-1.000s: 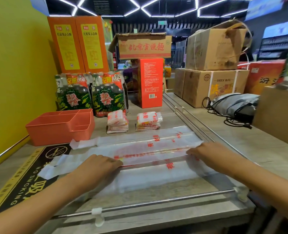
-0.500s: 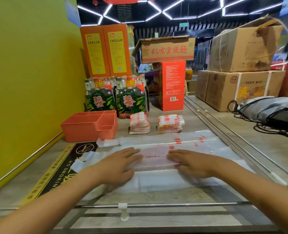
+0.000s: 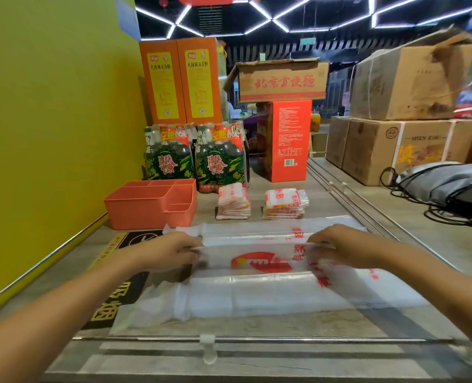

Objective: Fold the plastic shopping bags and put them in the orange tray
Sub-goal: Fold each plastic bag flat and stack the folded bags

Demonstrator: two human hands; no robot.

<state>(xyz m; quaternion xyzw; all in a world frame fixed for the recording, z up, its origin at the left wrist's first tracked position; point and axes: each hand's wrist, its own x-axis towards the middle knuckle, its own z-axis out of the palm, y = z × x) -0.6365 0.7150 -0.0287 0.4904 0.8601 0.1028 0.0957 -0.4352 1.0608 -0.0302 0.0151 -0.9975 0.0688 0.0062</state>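
Thin clear plastic with red print: the shopping bag (image 3: 259, 272) lies stretched across the counter (image 3: 257, 330) in front of me. My left hand (image 3: 171, 251) and right hand (image 3: 339, 248) each pinch its raised far fold. The orange tray (image 3: 149, 203) sits behind to the left, beside two stacks of folded bags (image 3: 259, 203).

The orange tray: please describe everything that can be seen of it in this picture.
The orange tray looks like matte salmon-orange plastic, rectangular, with inner walls dividing it into several compartments. It stands upright and level on the grey counter, near the yellow wall, in front of the shrink-wrapped bottle packs. The compartments that show hold no bags. Neither hand touches it; a spread plastic bag's handle end lies just in front of its right corner.
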